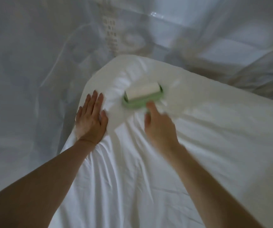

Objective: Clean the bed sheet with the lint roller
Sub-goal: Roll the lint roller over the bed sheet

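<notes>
**Sheet on the bed corner**

The bed is wearing a wrinkled white sheet, creases fanning toward the corner. A green roller is sitting on it there, the left hand pressing flat just beside.

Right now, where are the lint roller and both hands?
lint roller (142,91): head view, white sticky roll.
left hand (90,120): head view, back of hand.
right hand (159,127): head view, back of hand.

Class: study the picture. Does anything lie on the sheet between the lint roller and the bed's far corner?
Nothing visible does. Ahead of the lint roller, held by the right hand, lies only rumpled bed sheet. The left hand presses flat beside it, off that path.
</notes>
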Demonstrator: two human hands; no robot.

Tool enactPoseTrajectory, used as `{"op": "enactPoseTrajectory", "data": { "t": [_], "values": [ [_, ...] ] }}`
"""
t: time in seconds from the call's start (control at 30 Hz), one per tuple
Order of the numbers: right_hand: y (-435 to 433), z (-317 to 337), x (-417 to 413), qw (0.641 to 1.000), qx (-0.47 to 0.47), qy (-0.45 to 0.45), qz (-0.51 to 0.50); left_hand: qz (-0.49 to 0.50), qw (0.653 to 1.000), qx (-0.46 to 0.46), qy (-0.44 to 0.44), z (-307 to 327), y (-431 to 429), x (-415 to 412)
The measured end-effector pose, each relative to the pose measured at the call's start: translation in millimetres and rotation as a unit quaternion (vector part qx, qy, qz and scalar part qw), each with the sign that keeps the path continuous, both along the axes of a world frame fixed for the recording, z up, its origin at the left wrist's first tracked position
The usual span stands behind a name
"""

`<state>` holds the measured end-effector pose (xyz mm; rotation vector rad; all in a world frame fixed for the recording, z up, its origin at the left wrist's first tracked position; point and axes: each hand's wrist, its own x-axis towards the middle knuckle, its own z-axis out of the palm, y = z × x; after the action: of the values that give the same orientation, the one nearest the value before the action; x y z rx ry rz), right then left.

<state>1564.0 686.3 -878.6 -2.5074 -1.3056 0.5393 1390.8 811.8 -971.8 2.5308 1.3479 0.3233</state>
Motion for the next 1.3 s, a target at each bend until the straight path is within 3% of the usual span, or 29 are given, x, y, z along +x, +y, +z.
{"op": "enactPoseTrajectory", "data": {
  "t": [0.13,0.2,0.33,0.43,0.6,0.67,0.77,1.0,1.17,1.3],
  "values": [
    [-127,5,-45,0.998,-0.055,0.025,0.004,0.005,1.0,0.005,0.006,0,0,4],
    [-144,4,-46,0.997,-0.071,0.016,0.006,0.002,1.0,0.01,-0.001,-2,1,4],
    [-76,-6,-25,0.998,-0.006,-0.057,0.024,0.006,1.0,0.017,-0.008,-5,3,5],
    [7,-11,-1,0.999,0.042,-0.021,0.004,0.006,1.0,0.023,-0.006,-6,2,5],
    [99,-5,25,0.999,0.029,0.045,-0.007,0.007,1.0,0.015,0.001,-6,4,4],
    [82,-8,21,0.999,0.038,0.034,-0.01,0.009,1.0,0.007,0.002,-5,5,4],
    [-9,-17,-12,0.998,0.052,-0.006,-0.016,0.01,1.0,-0.013,0.007,-3,4,4],
    [-193,-14,-102,0.997,-0.02,-0.005,-0.078,0.011,0.999,-0.037,0.017,1,6,3],
    [-173,-2,-104,0.992,-0.076,-0.014,-0.104,0.007,0.999,-0.05,0.012,7,4,4],
    [-98,-4,-70,0.993,0.01,-0.029,-0.11,0.01,0.998,-0.063,0.022,5,4,2]
  ]
}}
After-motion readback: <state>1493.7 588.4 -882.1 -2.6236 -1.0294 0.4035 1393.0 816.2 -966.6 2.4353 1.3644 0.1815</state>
